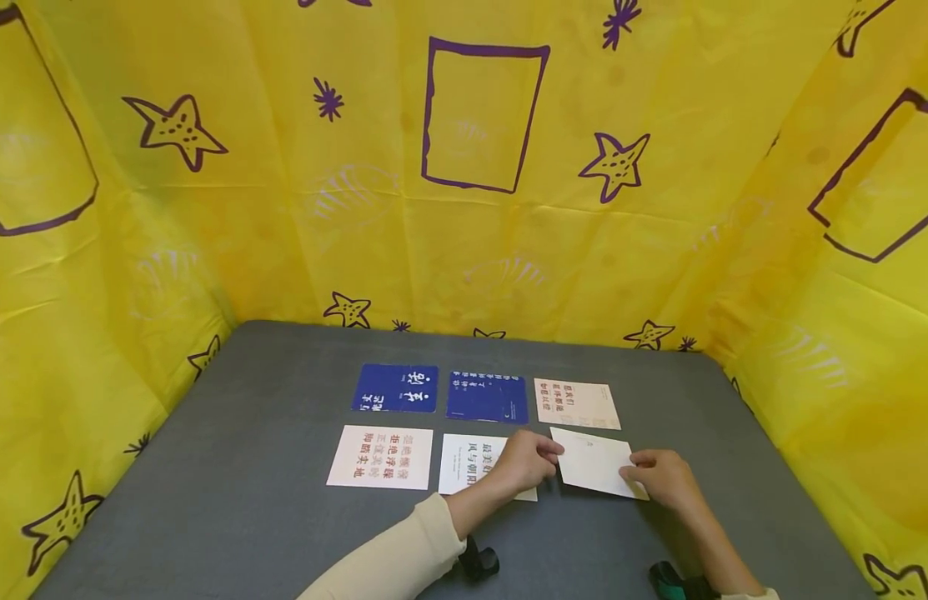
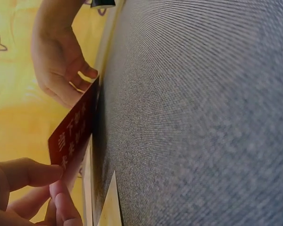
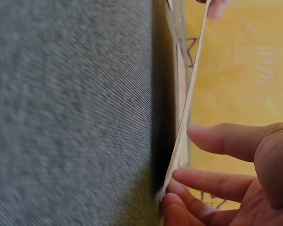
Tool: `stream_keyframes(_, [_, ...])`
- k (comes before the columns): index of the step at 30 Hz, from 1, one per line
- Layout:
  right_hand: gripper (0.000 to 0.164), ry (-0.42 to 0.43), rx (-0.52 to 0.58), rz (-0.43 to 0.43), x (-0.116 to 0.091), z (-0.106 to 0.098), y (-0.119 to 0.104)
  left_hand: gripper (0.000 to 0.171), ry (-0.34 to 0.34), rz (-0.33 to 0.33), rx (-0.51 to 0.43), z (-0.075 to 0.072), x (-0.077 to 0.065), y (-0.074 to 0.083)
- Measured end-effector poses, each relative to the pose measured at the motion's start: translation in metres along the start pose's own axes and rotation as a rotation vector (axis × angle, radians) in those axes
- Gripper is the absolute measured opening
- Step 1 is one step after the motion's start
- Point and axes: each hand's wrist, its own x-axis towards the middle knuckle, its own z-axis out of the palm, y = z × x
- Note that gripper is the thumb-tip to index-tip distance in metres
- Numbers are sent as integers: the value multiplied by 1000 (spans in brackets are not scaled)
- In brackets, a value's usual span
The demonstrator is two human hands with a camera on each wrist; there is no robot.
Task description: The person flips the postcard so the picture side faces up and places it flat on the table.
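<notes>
A postcard (image 1: pixel 594 463), pale on its upper side, is held between my two hands at the right end of the front row, tilted with a shadow beneath. Its underside is dark red with white characters, as the red face (image 2: pixel 75 127) shows in the left wrist view. My left hand (image 1: pixel 529 461) pinches its left edge between thumb and fingers, reaching across a white card (image 1: pixel 462 465) with printed text. At the right edge, my right hand (image 1: pixel 664 478) holds the card with thumb and fingertips; the right wrist view has the card's thin edge (image 3: pixel 191 101) almost side-on.
In the back row lie two blue cards (image 1: pixel 396 388) (image 1: pixel 488 397) and a cream card (image 1: pixel 578 403). A cream card with red text (image 1: pixel 379 457) is at front left. The grey table (image 1: pixel 208 500) is enclosed by yellow patterned cloth (image 1: pixel 283 250) on its back and sides.
</notes>
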Motion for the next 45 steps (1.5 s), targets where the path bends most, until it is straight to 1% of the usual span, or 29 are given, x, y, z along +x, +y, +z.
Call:
stream_keyframes(5, [35,-43,68,17,-1,-5,4,32,51,15,-17,1,1,-2])
stream_keyframes(8, [33,-56,109,19,-1,-7,7,29,67,15,-23,1,2,-3])
stream_keyframes(11, [28,-50,147,21,-2,-8,12,26,79,21,-25,2,1,-3])
stream_keyframes(14, [25,-54,212,22,-3,-10,16,22,93,34,-26,2,1,-3])
stream_keyframes(18, [26,-41,324,52,-4,-13,20,16,113,44,-25,1,1,-3])
stream_keyframes(23, [28,-15,388,79,-4,-15,22,9,126,49,3,-1,2,-4])
stream_keyframes(26, [27,-6,405,88,-3,-16,22,9,132,55,15,-1,2,-5])
stream_keyframes(33, [28,65,430,102,-3,-16,21,11,147,38,-7,-2,3,-4])
stream_keyframes(37, [35,81,434,99,-4,-18,19,13,145,10,-41,-3,3,-4])
stream_keyframes(39, [39,88,434,102,-5,-19,18,14,135,-22,-82,-4,4,-2])
stream_keyframes(42, [43,91,417,117,-6,-21,15,15,126,-51,-126,-5,5,-1])
stream_keyframes(45, [45,86,419,134,-7,-22,13,16,124,-64,-146,-7,6,0])
